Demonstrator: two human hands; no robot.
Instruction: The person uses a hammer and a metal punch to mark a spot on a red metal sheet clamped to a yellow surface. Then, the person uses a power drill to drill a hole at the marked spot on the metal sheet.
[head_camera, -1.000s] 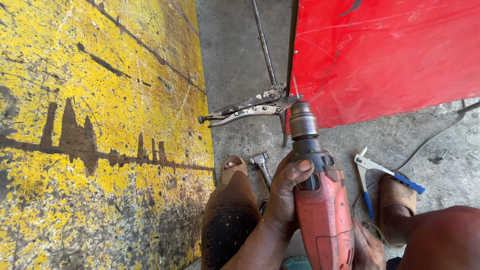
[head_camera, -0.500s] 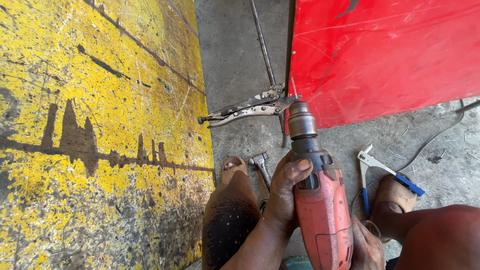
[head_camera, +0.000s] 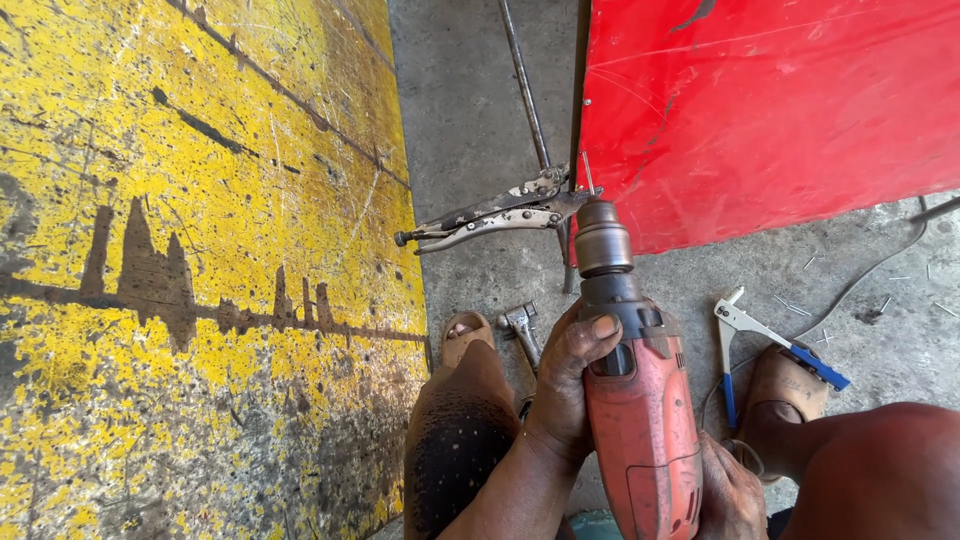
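I hold a red power drill (head_camera: 640, 420) pointing away from me, its grey chuck and thin bit up against the left edge of a red metal sheet (head_camera: 770, 110). My left hand (head_camera: 570, 385) wraps the drill's front body, fingers over the top. My right hand (head_camera: 730, 495) grips the rear handle, mostly hidden below the drill. Locking pliers (head_camera: 500, 215) are clamped on the sheet's edge just left of the bit.
A worn yellow painted panel (head_camera: 190, 250) fills the left. A thin metal rod (head_camera: 525, 90) lies on the concrete floor. A blue-handled rivet tool (head_camera: 765, 340) and a small metal tool (head_camera: 522, 330) lie by my sandalled feet. A cable (head_camera: 880, 265) runs at right.
The drill and both hands have held almost still; the view has only shifted slightly.
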